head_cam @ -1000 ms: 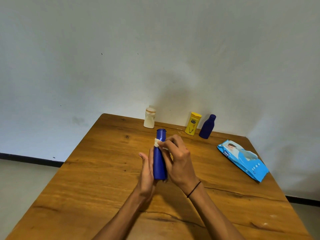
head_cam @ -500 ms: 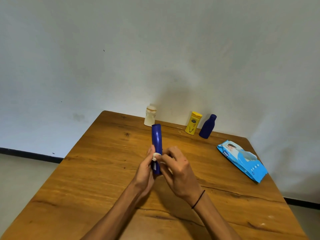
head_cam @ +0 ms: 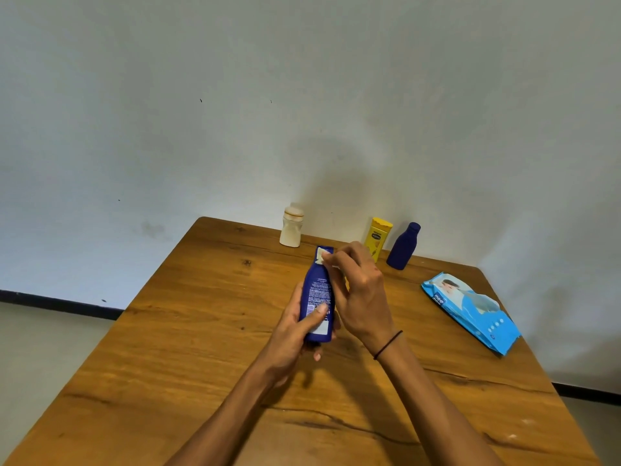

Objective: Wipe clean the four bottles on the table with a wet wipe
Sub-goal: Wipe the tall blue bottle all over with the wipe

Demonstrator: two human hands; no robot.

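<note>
My left hand (head_cam: 295, 331) grips the lower part of a tall dark blue bottle (head_cam: 318, 290), held upright above the middle of the wooden table (head_cam: 188, 348), its printed back label facing me. My right hand (head_cam: 359, 290) pinches a small white wet wipe (head_cam: 324, 256) against the bottle's cap end. Three other bottles stand along the far edge by the wall: a cream one (head_cam: 291, 227), a yellow one (head_cam: 379, 237) and a short dark blue one (head_cam: 403, 246).
A light blue pack of wet wipes (head_cam: 470, 311) lies on the right side of the table. The grey wall runs right behind the far edge and close to the right edge. Floor shows to the left.
My right hand slid the wipe from the bottle's lower body up to its cap. The bottle turned so its label faces me, and my left hand's grip shifted lower.
</note>
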